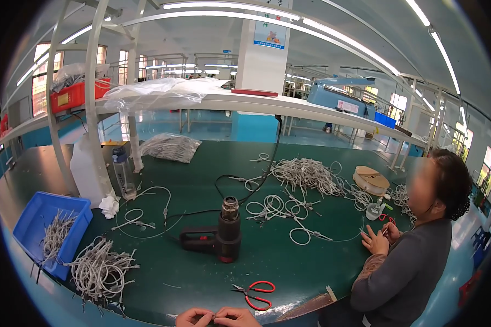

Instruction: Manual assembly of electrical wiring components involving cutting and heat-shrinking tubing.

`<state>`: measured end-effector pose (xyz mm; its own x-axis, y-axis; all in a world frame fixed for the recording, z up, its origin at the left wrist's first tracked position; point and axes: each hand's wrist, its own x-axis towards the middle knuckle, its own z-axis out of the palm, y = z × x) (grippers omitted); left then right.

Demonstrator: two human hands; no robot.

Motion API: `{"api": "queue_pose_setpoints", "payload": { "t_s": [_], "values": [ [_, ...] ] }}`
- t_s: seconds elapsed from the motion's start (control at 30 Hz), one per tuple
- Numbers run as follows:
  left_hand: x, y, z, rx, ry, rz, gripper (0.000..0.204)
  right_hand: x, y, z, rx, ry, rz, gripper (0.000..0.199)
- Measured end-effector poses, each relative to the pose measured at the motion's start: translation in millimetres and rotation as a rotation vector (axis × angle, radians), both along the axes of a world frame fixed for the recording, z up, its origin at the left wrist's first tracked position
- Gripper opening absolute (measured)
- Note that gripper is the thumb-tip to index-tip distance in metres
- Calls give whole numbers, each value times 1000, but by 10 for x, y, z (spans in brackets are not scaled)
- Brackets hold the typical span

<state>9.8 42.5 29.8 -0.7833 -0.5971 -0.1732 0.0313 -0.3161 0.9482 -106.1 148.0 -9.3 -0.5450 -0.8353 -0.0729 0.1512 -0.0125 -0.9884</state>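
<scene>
At the table's near edge, my left hand and my right hand meet with fingertips pinched together. Something small and dark shows between them, too small and too cut off by the lower edge to name. Just beyond my right hand lie scissors with red handles, their blades pointing left. A black heat gun stands upright on the green table, its metal nozzle facing up. Left of my hands, a pile of grey cable loops spreads beside a blue bin holding more cables.
On the right, a co-worker handles a thin cable. Farther back lie a large heap of cables, a cable spool and a plastic bag. A water bottle stands by the shelf post. The heat gun's black cord crosses the table.
</scene>
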Motion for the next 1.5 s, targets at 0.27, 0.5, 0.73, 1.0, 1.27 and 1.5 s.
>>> {"api": "queue_pose_setpoints", "payload": {
  "t_s": [0.27, 0.5, 0.73, 1.0, 1.27, 1.5],
  "values": [
    [9, -58, 43, -233, 35, 71, 8, -15, -140, -33, -57, 87, -7, 11],
    [145, -103, 277, -761, -18, 137, 7, -18, -200, 86, -93, 260, 7, 12],
    [195, -217, 215, -742, -28, 142, 6, -17, -143, 608, -250, -73, -372, 10],
    [323, -614, 744, -761, -103, -504, 16, -195, -224, 645, -222, -283, 22, 14],
    [135, -416, 198, -463, 165, -48, 19, 129, -341, 430, -194, -473, 215, 16],
    [45, -355, 156, -421, 216, -33, 15, 51, -335, 328, -168, -491, 233, 17]
  ]
}}
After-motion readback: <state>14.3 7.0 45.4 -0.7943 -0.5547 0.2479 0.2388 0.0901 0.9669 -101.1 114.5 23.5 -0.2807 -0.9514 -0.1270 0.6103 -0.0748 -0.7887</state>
